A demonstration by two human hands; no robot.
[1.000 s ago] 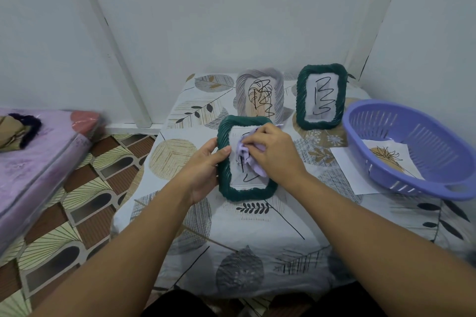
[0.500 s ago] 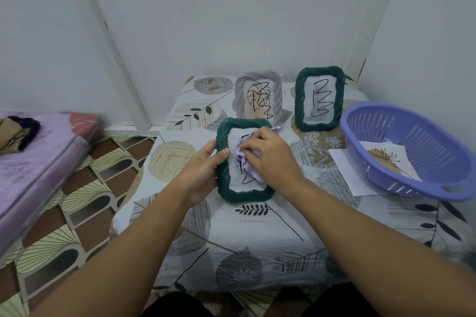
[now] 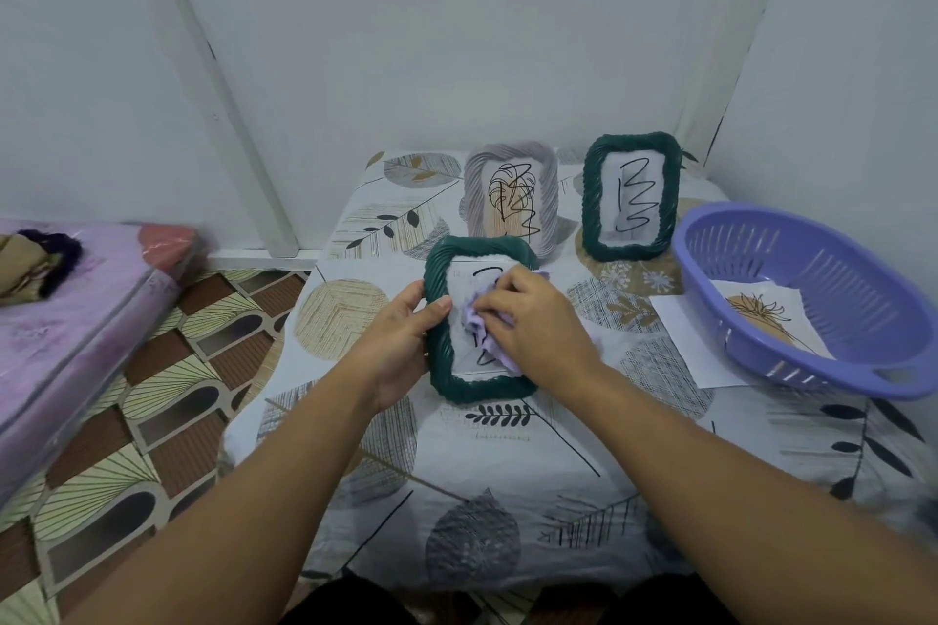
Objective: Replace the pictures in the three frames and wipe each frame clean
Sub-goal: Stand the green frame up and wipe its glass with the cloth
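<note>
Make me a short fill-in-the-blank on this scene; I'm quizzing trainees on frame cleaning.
1. The right hand presses a lilac ___ on the near green frame.
2. The left hand grips that frame's ___ edge.
3. The purple basket holds a ___.

Missing words: cloth; left; picture

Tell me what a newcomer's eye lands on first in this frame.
The two hands at centre: the left hand grips the near green frame while the right hand presses a lilac cloth on its front. Behind stand a grey frame and another green frame; a purple basket sits at right.
</note>
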